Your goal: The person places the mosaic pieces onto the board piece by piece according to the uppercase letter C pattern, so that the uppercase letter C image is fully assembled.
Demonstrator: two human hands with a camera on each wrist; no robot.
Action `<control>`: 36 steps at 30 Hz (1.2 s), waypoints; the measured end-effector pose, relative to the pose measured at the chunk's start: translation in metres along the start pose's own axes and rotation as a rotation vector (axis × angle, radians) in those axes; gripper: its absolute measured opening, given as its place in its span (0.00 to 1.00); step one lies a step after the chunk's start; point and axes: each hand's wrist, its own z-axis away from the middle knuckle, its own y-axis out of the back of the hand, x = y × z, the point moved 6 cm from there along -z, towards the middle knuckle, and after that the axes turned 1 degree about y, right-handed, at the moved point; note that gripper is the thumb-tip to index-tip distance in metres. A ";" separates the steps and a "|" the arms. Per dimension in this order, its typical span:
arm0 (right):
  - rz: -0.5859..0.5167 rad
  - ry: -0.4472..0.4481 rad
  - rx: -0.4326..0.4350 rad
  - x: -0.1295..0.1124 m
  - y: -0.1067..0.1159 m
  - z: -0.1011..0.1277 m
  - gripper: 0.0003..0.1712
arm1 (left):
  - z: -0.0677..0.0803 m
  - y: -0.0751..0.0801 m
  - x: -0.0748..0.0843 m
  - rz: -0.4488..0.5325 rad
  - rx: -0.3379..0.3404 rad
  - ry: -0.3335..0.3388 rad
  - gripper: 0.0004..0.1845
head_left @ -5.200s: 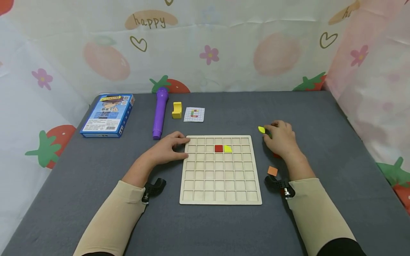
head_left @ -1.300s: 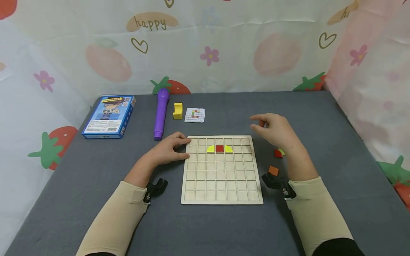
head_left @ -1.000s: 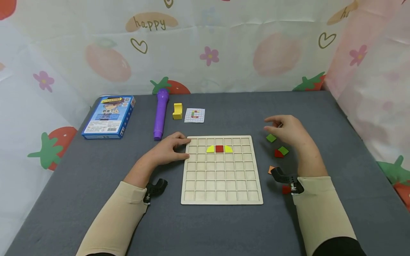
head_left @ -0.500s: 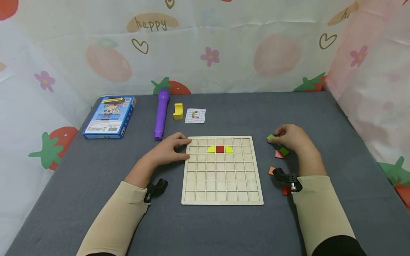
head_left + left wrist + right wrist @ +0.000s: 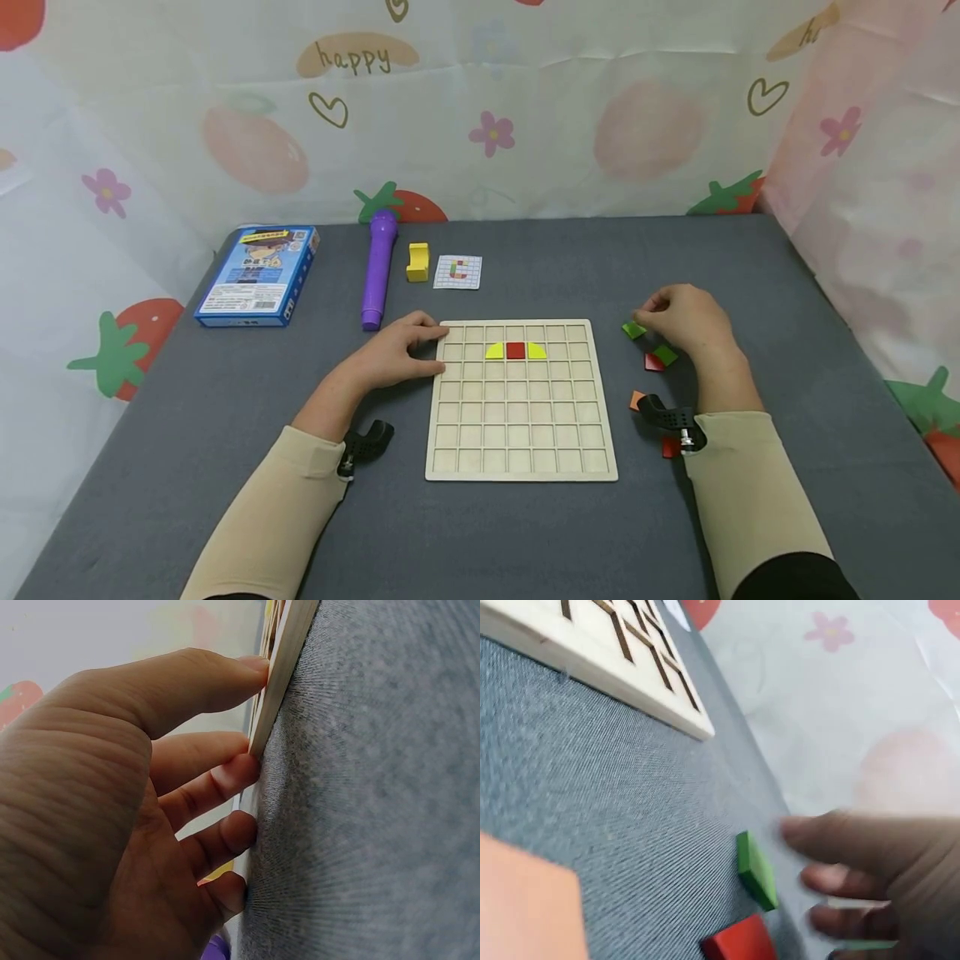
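Both hands lie on the grey tabletop (image 5: 525,533). Left hand (image 5: 393,354) rests against the left edge of the wooden grid board (image 5: 521,467), its thumb and lightly bent fingers (image 5: 225,776) pressing that edge near the far left corner; it grasps nothing else. Right hand (image 5: 686,321) sits to the right of the board, fingers loosely curled, fingertips just beside a green square tile (image 5: 633,331) that lies flat on the cloth (the right wrist view is too blurred to say whether they touch it). Close by lie a red tile (image 5: 652,363) touching a second green tile (image 5: 665,355), with an orange tile (image 5: 636,400) nearer the person.

On the board, row 2 holds a red square (image 5: 514,351) between 2 yellow quarter-round pieces (image 5: 494,352).

At the far left stand a blue box (image 5: 257,273), a purple flashlight (image 5: 377,267), a yellow block (image 5: 417,261) and a pattern card (image 5: 457,272).
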 end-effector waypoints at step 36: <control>-0.367 0.386 -0.042 -0.138 0.003 0.053 0.15 | -0.001 0.001 0.002 -0.003 0.008 0.011 0.35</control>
